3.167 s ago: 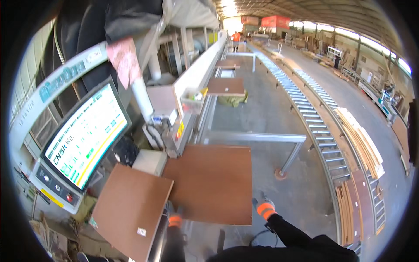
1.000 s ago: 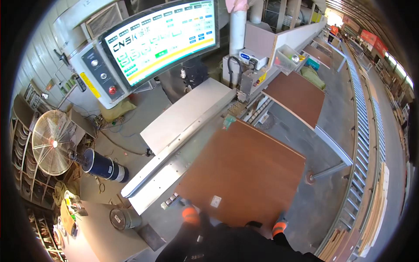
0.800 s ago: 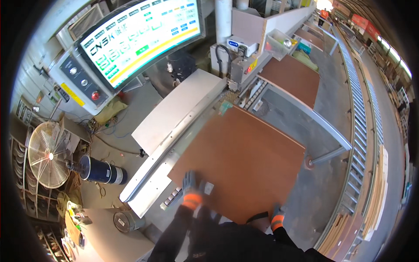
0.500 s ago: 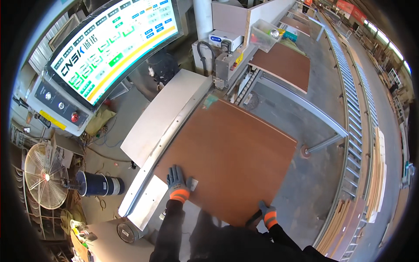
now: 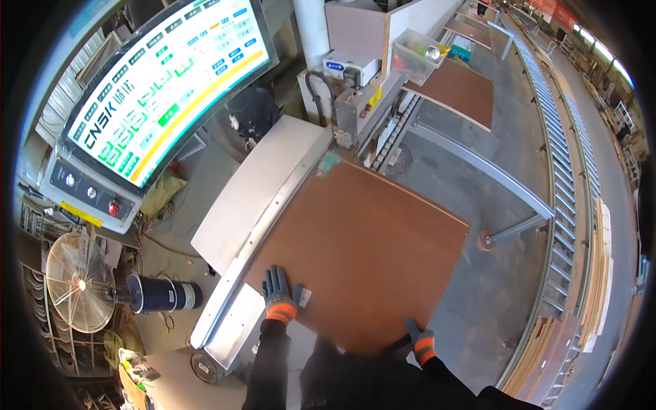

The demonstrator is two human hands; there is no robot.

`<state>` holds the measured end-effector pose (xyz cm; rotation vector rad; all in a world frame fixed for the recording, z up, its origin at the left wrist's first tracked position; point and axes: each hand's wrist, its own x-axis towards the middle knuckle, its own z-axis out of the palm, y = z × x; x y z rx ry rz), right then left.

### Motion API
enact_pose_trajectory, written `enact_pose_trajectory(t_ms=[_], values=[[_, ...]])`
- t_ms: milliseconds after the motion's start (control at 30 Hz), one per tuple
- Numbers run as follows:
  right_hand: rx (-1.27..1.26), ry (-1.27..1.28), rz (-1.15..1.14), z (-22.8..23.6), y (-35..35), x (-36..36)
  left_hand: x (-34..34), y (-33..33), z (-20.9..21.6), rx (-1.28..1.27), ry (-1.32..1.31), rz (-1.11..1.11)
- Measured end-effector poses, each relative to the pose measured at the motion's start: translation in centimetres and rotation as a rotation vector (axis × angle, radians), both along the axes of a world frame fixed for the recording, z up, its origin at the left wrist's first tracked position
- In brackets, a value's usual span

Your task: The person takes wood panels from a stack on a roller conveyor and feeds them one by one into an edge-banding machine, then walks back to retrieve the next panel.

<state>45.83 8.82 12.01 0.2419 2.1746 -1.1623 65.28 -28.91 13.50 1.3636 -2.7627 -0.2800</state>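
Note:
A large brown board [image 5: 369,253] lies in front of me, its left edge along the metal guide of a white-topped machine [image 5: 263,178]. My left hand [image 5: 279,294], in a grey glove with an orange cuff, rests flat on the board's near left corner with its fingers spread. Beside its thumb sits a small pale label [image 5: 305,298]. At the near right corner, my right hand [image 5: 421,339] grips the board's edge in a matching glove; its fingers are partly hidden. Greenish tape [image 5: 329,162] shows at the board's far left corner.
A lit control screen [image 5: 171,89] stands at the upper left, above a round fan [image 5: 80,283] and a dark blue drum [image 5: 164,294]. Another brown board [image 5: 454,92] lies farther along the line. Roller conveyors [image 5: 547,150] run down the right, beside stacked panels [image 5: 529,355].
The whole view has shifted slightly. Both hands keep nearly the same places on the board, which shows no clear movement along the guide.

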Motion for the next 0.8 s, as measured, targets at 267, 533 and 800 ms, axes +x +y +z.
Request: enact_pose_trajectory(t_ms=[267,533,800], values=[[-0.04,0.025,-0.033,-1.8,0.6,-1.5,-1.7,-0.4,-0.6,0.021,-0.016,0.003],[0.038,0.045,-0.053,-4.1,0.3,-4.7,-6.1,-1.8,-0.4,0.041,-0.045,-0.011],[0.271,0.148,0.135,-3.1,-2.1,-11.8,-10.7,-3.1,-1.7,-0.015,-0.003,-0.029]])
